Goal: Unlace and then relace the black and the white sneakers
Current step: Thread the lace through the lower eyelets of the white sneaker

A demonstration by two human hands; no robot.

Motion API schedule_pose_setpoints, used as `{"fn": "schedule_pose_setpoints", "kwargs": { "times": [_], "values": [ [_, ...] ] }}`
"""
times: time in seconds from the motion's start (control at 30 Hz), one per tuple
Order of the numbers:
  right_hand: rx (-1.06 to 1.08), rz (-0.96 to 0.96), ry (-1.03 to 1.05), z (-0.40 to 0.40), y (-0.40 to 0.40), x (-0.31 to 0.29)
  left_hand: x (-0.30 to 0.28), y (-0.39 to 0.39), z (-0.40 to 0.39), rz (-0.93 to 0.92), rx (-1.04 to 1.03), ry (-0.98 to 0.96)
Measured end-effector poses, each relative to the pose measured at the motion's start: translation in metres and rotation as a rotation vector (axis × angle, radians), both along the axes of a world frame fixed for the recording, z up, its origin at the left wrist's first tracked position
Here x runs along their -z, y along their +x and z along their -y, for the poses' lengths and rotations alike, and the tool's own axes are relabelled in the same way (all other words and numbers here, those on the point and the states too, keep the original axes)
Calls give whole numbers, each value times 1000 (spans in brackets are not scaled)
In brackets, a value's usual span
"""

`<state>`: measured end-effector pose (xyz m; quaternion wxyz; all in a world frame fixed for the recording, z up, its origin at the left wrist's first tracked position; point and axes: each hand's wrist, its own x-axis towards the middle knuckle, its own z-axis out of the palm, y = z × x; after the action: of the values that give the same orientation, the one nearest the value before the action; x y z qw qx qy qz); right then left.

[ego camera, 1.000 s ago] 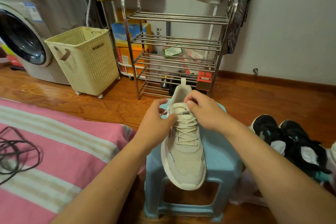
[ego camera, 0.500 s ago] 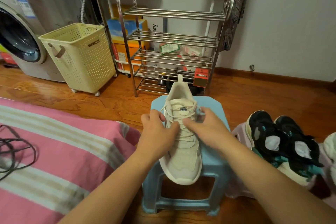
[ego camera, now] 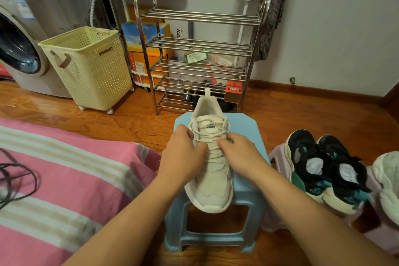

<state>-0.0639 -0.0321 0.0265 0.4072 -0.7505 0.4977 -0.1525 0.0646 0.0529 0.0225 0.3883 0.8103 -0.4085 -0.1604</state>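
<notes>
Head view: the white sneaker (ego camera: 210,157) sits on the blue stool (ego camera: 246,127). Both hands have slid down from the collar; left hand (ego camera: 183,153) and right hand (ego camera: 239,153) now pinch mid laces (ego camera: 212,139), likely loosening. Black sneakers (ego camera: 323,164) wait rightward.

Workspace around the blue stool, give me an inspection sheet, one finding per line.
Surface: blue stool on a wooden floor.
Job's things: white sneaker on the stool, laced; black sneakers on a pink stool to the right.
Clutter: another pale shoe at the right edge.
Hands: left hand and right hand, fingers curled at the laces.
Cables: black cord on the striped bedding.
Surroundings: metal rack, laundry basket, washing machine.
</notes>
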Motion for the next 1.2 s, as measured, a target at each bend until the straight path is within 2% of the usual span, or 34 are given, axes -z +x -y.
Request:
{"fn": "schedule_pose_setpoints", "kwargs": {
  "times": [0.07,0.13,0.27,0.37,0.5,0.63,0.73,0.8,0.93,1.03,1.1,1.2],
  "values": [
    [24,21,17,1,3,-5,0,3,2,-126,-37,-11],
    [47,22,13,2,7,-8,0,2,7,-155,-57,-1],
    [53,32,63,1,11,-7,-4,-2,10,-62,-84,16],
    [102,-68,-48,2,13,-3,-7,-3,6,71,-86,17],
    [103,-64,-64,6,13,-1,-7,-1,7,66,-89,22],
    [26,97,159,11,0,-3,-7,9,6,-68,21,6],
    [1,180,156,17,-3,-7,-8,13,9,-230,51,-47],
    [74,318,116,18,-3,-12,-6,15,14,-262,26,-72],
    [344,612,186,20,-10,-16,-7,37,12,-79,-68,-104],
    [520,732,274,32,-20,-19,-12,51,8,-290,-145,-131],
    [546,746,303,36,-22,-20,-15,53,6,-438,-159,-137],
    [493,789,362,33,-19,-23,-12,50,6,-394,-173,-112]
  ]
}}
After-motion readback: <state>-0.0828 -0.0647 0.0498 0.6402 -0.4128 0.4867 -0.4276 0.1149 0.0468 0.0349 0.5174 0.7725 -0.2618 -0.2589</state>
